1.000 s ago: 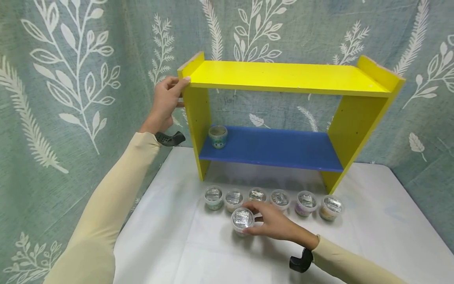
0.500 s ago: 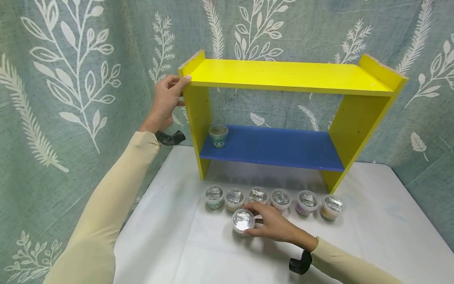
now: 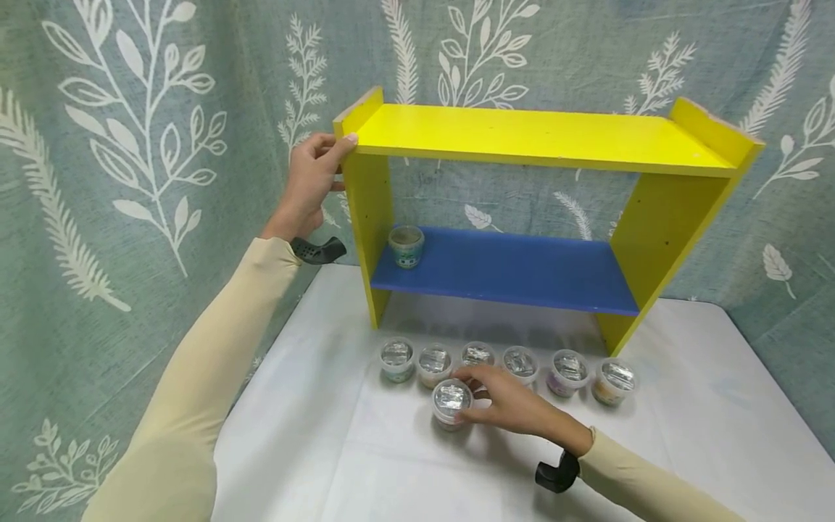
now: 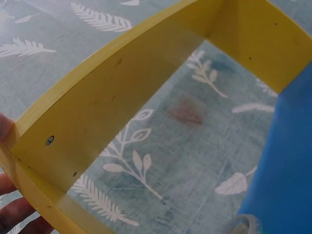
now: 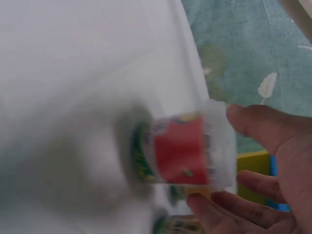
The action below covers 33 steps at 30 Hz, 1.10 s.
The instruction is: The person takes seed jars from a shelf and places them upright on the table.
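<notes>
My left hand (image 3: 309,177) grips the upper left corner of a yellow shelf unit (image 3: 541,138), thumb on the front edge; the left wrist view shows its fingers (image 4: 17,214) around the yellow side panel. My right hand (image 3: 512,402) holds a small plastic tub (image 3: 451,404) with a clear lid, thumb and fingers at opposite sides of the rim. In the right wrist view this tub (image 5: 180,151) shows a red label. Whether its base touches the table cannot be told. Behind the hand stand several similar tubs (image 3: 396,360) in a row, one partly hidden by it.
On the unit's blue shelf (image 3: 515,268), at the left end, stands another tub (image 3: 406,248). The row of tubs runs along the white tabletop (image 3: 391,464) before the unit. A patterned green cloth (image 3: 163,145) hangs behind and at both sides.
The head view has shifted slightly. The tub in my right hand has risen or tilted a little, and light falls differently on its lid. My left hand keeps its grip on the shelf unit.
</notes>
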Motion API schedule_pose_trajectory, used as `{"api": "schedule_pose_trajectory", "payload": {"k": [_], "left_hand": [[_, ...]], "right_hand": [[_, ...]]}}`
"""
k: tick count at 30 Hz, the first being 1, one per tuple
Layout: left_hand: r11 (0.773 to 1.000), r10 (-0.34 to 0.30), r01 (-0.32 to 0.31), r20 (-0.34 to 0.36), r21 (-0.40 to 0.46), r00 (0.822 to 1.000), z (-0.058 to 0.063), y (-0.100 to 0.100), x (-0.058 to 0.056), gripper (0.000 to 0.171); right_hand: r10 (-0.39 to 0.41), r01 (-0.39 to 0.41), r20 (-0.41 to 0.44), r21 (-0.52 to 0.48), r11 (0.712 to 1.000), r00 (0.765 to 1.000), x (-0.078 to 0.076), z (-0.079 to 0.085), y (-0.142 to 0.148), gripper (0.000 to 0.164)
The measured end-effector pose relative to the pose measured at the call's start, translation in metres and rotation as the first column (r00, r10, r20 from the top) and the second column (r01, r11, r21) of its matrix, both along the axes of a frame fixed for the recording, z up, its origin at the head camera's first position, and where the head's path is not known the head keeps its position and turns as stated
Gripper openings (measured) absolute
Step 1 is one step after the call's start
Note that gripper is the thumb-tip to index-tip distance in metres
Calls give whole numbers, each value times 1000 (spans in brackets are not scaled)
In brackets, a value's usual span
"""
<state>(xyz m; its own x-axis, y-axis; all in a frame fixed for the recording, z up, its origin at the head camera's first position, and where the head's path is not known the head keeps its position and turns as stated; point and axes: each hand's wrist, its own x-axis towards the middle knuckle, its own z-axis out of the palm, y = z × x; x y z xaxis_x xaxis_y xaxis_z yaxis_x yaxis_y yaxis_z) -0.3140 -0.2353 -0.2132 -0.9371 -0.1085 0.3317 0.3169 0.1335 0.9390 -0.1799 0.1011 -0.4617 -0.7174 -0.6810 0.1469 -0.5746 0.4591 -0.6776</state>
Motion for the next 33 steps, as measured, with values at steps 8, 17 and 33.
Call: {"api": "schedule_pose_trajectory", "payload": {"k": [8, 17, 33], "left_hand": [[1000, 11, -11, -2, 0, 1000, 1, 3, 0, 44], [1000, 12, -12, -5, -4, 1000, 0, 2, 1, 45], [1000, -11, 11, -9, 18, 1000, -3, -3, -1, 42]], "right_hand": [[-17, 19, 23, -80, 997, 1000, -18, 26, -2, 46], [-78, 75, -45, -71, 995, 996, -45, 58, -11, 33], [-227, 212, -48, -216, 953, 973, -112, 91, -62, 46]]}}
